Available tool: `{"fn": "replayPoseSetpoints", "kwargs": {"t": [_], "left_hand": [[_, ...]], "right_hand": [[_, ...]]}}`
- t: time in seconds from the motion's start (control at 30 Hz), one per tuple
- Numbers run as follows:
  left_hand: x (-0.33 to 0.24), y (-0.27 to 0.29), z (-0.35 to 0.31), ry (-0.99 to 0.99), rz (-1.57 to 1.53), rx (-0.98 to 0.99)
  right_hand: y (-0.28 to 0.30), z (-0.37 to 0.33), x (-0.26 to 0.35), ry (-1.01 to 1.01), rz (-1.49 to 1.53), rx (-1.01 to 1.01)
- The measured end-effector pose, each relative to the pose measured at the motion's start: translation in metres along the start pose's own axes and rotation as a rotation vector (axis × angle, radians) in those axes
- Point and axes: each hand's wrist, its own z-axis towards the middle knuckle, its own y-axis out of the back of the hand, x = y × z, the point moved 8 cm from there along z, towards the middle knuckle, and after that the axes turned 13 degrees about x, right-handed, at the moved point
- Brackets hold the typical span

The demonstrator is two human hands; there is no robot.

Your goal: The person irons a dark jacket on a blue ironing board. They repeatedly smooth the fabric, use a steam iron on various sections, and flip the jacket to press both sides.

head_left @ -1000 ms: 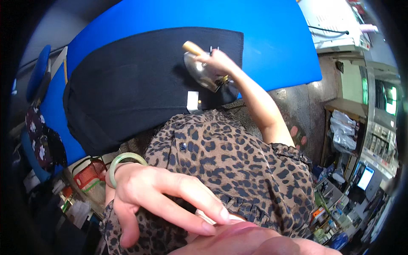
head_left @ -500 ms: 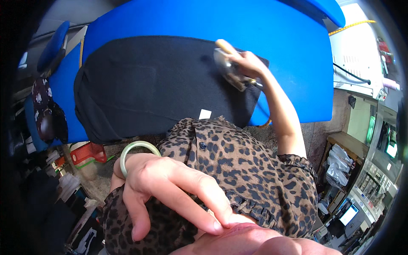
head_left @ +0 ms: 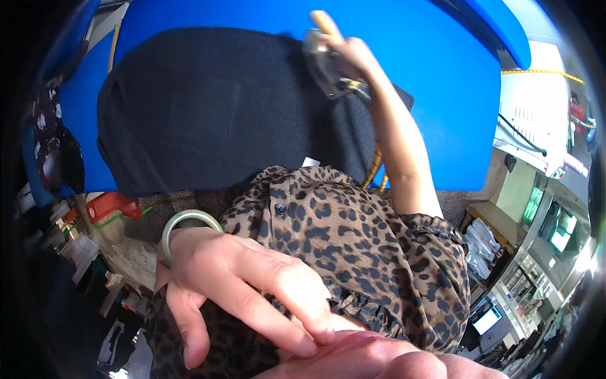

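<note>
My right hand [head_left: 358,58] is wrapped around the pale handle of an iron [head_left: 324,60], which is slightly blurred. The iron is over the upper right part of a black cloth [head_left: 202,107] spread on a blue padded ironing table [head_left: 451,120]; whether its soleplate touches the cloth cannot be made out. A small white label [head_left: 310,162] shows at the cloth's near edge. Close to the camera, my left hand [head_left: 237,271] is raised in front of my chest, a pale green bangle on its wrist. It holds nothing, thumb hanging apart and other fingers stretched out.
A white machine casing [head_left: 530,107] with a black cable stands at the right. Yellow-banded cord [head_left: 374,165] hangs by the table's near edge. Patterned dark fabric [head_left: 50,142] drapes at the left end, above a red basket [head_left: 113,206]. Plastic bags [head_left: 483,247] lie at lower right.
The iron and my right hand have moved toward the far side and slightly left across the cloth. My view has shifted a little. My left hand stays raised in much the same pose.
</note>
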Motion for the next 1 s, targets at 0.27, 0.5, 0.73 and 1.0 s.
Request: {"fn": "replayPoseSetpoints", "kwargs": {"t": [0.27, 0.5, 0.73, 1.0], "left_hand": [[-0.005, 0.008, 0.018, 0.056, 0.016, 0.206], [0.000, 0.005, 0.029, 0.176, 0.035, 0.251], [0.000, 0.003, 0.033, 0.261, 0.129, 0.394], [0.008, 0.004, 0.021, 0.199, 0.170, 0.394]], "right_hand": [[0.126, -0.066, -0.149, -0.233, 0.433, -0.335], [0.021, -0.111, -0.126, -0.259, 0.270, -0.076], [-0.029, -0.132, -0.100, -0.262, 0.222, -0.033], [0.079, -0.138, -0.158, -0.302, 0.221, -0.352]]}}
